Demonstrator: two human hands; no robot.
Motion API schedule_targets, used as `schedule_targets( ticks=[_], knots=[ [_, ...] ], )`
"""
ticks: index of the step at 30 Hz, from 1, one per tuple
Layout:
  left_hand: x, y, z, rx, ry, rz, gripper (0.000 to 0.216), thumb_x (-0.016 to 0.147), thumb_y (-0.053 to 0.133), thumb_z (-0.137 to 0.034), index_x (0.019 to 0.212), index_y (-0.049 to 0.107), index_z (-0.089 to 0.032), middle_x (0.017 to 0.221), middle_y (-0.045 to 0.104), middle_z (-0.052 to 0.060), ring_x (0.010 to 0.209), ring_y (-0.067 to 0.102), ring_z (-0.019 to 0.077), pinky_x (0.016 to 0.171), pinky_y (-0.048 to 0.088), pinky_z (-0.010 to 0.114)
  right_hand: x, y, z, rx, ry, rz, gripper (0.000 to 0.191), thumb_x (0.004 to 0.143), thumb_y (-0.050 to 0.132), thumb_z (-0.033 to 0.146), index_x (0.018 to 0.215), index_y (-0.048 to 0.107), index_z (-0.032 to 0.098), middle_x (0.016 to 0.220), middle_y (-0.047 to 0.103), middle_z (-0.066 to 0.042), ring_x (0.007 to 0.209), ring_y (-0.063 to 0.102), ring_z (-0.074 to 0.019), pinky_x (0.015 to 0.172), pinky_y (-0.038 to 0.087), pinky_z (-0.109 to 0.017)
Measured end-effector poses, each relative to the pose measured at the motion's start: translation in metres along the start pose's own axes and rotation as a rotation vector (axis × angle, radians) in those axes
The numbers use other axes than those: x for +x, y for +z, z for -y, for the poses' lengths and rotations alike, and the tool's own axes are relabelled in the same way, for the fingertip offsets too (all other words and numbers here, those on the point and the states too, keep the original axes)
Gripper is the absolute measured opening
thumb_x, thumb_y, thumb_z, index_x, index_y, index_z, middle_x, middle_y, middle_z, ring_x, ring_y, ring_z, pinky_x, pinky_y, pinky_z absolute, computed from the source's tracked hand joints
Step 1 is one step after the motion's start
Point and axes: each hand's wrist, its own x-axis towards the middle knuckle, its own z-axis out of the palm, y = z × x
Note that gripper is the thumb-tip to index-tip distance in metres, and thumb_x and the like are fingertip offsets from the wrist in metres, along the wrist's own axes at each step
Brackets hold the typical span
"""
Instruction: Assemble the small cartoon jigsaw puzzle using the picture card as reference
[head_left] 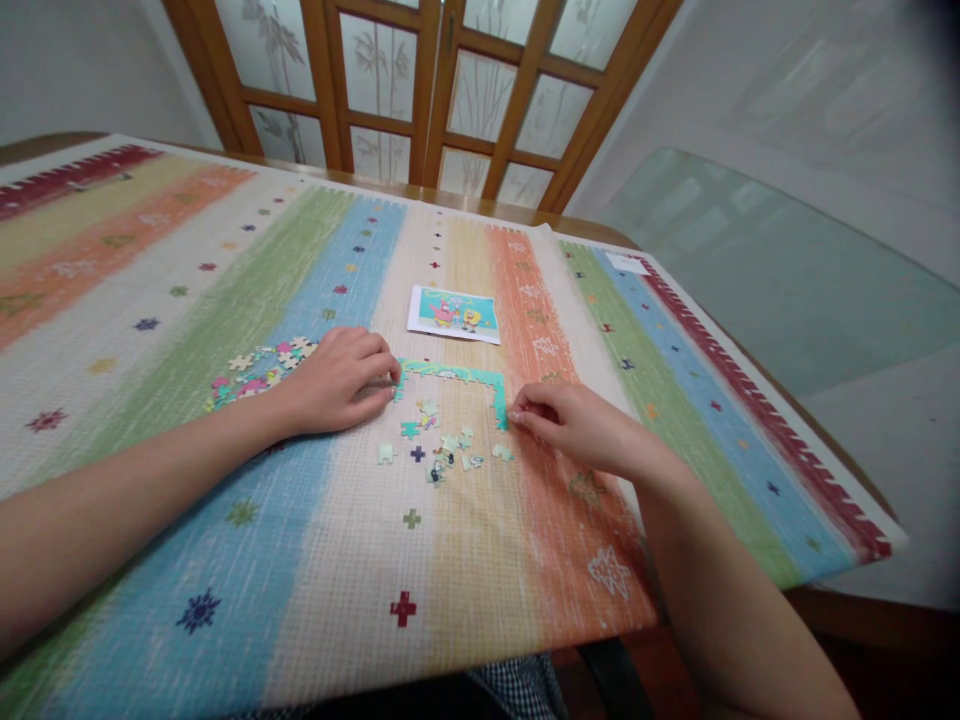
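Note:
A partly joined jigsaw puzzle border (457, 374) lies on the table, its teal pieces forming a top row with a short side running down at each end. At its left side is my left hand (341, 378), fingers bent and closed, the tips against the border's left pieces. My right hand (566, 418) rests by the right side, thumb and fingers pinched together close to the lowest teal piece; whatever is between them is hidden. Several loose puzzle pieces (450, 442) are scattered below and inside the border. Behind my left wrist sits a pile of mixed pieces (271, 368), partly covered by it.
Just beyond the border lies a picture card (454, 313) with cartoon figures on a teal background. A striped tablecloth (480, 560) covers the table, and a small white label (627, 263) is near its right edge. Wooden doors with glass panes (379, 70) stand behind.

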Motion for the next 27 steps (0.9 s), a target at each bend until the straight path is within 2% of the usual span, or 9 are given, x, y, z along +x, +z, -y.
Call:
schedule_targets(
  ticks=[3, 5, 7, 9, 11, 14, 18, 22, 27],
  knots=[
    [0.000, -0.003, -0.003, 0.039, 0.057, -0.051, 0.017, 0.093, 0.055, -0.031, 0.101, 0.067, -0.021, 0.102, 0.063, 0.007, 0.099, 0.056, 0.0264, 0.097, 0.037, 0.048, 0.003, 0.006, 0.007, 0.027, -0.164, -0.111, 0.016, 0.097, 0.054, 0.025, 0.094, 0.069, 0.019, 0.085, 0.070, -0.005, 0.073, 0.062, -0.0172, 0.069, 0.047, -0.032],
    [0.001, -0.007, -0.008, 0.058, 0.126, -0.074, 0.016, 0.091, 0.056, -0.027, 0.101, 0.067, -0.022, 0.102, 0.063, 0.006, 0.101, 0.056, 0.0261, 0.107, 0.034, 0.053, 0.006, 0.016, 0.014, 0.010, -0.340, -0.209, 0.021, 0.100, 0.051, 0.024, 0.108, 0.070, 0.019, 0.106, 0.073, -0.009, 0.100, 0.065, -0.0214, 0.089, 0.050, -0.038],
    [0.002, -0.010, -0.014, 0.056, 0.198, -0.075, 0.015, 0.090, 0.056, -0.023, 0.101, 0.067, -0.022, 0.100, 0.063, 0.005, 0.100, 0.056, 0.0246, 0.114, 0.030, 0.054, 0.009, 0.029, 0.022, -0.062, -0.464, -0.217, 0.031, 0.103, 0.045, 0.023, 0.125, 0.066, 0.020, 0.124, 0.070, -0.010, 0.121, 0.059, -0.0236, 0.105, 0.045, -0.045],
    [0.002, -0.012, -0.018, 0.044, 0.241, -0.073, 0.016, 0.090, 0.056, -0.021, 0.101, 0.066, -0.023, 0.098, 0.064, 0.004, 0.099, 0.056, 0.0233, 0.116, 0.030, 0.054, 0.012, 0.042, 0.029, -0.154, -0.478, -0.183, 0.039, 0.105, 0.043, 0.026, 0.140, 0.058, 0.018, 0.147, 0.058, -0.010, 0.143, 0.042, -0.0267, 0.118, 0.034, -0.051],
    [0.002, -0.012, -0.018, 0.038, 0.250, -0.088, 0.017, 0.089, 0.055, -0.019, 0.101, 0.066, -0.023, 0.097, 0.064, 0.003, 0.099, 0.057, 0.0225, 0.116, 0.030, 0.053, 0.014, 0.052, 0.034, -0.220, -0.445, -0.149, 0.046, 0.105, 0.042, 0.028, 0.150, 0.049, 0.016, 0.161, 0.043, -0.010, 0.153, 0.027, -0.0282, 0.124, 0.023, -0.055],
    [0.001, -0.009, -0.013, 0.041, 0.222, -0.130, 0.016, 0.089, 0.054, -0.018, 0.099, 0.067, -0.023, 0.096, 0.064, 0.004, 0.098, 0.057, 0.0223, 0.115, 0.034, 0.052, 0.015, 0.055, 0.037, -0.251, -0.422, -0.097, 0.049, 0.106, 0.041, 0.028, 0.154, 0.043, 0.021, 0.165, 0.036, -0.004, 0.157, 0.016, -0.0271, 0.127, 0.013, -0.059],
    [0.000, -0.006, -0.007, 0.030, 0.175, -0.153, 0.017, 0.088, 0.055, -0.018, 0.097, 0.069, -0.022, 0.096, 0.064, 0.004, 0.097, 0.058, 0.0228, 0.113, 0.037, 0.052, 0.011, 0.046, 0.038, -0.207, -0.477, -0.051, 0.044, 0.106, 0.039, 0.028, 0.148, 0.052, 0.027, 0.157, 0.048, -0.001, 0.156, 0.020, -0.0236, 0.127, 0.007, -0.059],
    [0.000, -0.007, -0.007, 0.012, 0.187, -0.161, 0.017, 0.088, 0.055, -0.018, 0.095, 0.070, -0.022, 0.094, 0.065, 0.004, 0.095, 0.058, 0.0226, 0.112, 0.037, 0.051, 0.008, 0.039, 0.036, -0.183, -0.509, -0.018, 0.042, 0.107, 0.038, 0.028, 0.144, 0.057, 0.026, 0.153, 0.053, -0.001, 0.155, 0.026, -0.0217, 0.127, 0.008, -0.057],
    [0.000, -0.005, -0.008, -0.016, 0.222, -0.118, 0.017, 0.090, 0.054, -0.018, 0.097, 0.069, -0.022, 0.097, 0.064, 0.006, 0.097, 0.058, 0.0227, 0.109, 0.040, 0.047, 0.013, 0.044, 0.033, -0.193, -0.502, -0.077, 0.044, 0.107, 0.037, 0.027, 0.149, 0.050, 0.027, 0.161, 0.042, 0.000, 0.156, 0.021, -0.0211, 0.127, 0.011, -0.057]
  ],
)
